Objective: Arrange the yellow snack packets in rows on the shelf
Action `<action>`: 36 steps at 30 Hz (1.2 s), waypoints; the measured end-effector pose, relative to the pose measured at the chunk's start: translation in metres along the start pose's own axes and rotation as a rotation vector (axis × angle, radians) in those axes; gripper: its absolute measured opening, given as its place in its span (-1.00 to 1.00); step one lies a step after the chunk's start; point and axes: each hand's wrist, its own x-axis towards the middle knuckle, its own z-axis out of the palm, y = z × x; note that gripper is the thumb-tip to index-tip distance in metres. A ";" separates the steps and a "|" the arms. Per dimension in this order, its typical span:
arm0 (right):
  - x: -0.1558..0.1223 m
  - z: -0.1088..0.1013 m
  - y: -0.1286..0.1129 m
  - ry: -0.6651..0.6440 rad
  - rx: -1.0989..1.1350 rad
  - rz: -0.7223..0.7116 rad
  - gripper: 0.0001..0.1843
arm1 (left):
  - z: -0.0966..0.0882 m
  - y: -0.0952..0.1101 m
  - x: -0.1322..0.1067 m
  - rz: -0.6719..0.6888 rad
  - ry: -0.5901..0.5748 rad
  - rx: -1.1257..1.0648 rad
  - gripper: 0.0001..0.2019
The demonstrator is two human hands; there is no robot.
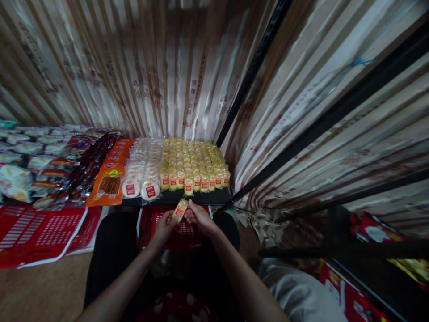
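Observation:
Between my hands is a small yellow packaged cake (181, 209) with a red and white label, held tilted over a red basket (157, 214). My left hand (164, 226) pinches its lower left end. The fingers of my right hand (200, 217) are curled at its upper right end, with the thumb against the wrapper. Just beyond, rows of similar yellow packaged cakes (197, 181) stand on a black shelf (201, 197). Left of those are two rows of round white packaged snacks (150, 190) with red labels.
An orange snack bag (109, 181), dark packets (89, 165) and white packets (15, 181) fill the shelf leftward. Another red basket (43, 235) lies at lower left. Black metal bars (295, 147) slant across the right, before corrugated sheeting (187, 67). A grey-white cloth form (298, 290) sits lower right.

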 end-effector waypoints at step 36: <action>0.041 -0.008 -0.002 0.587 -0.932 -0.726 -0.65 | 0.018 0.021 0.075 0.337 0.356 0.646 -0.85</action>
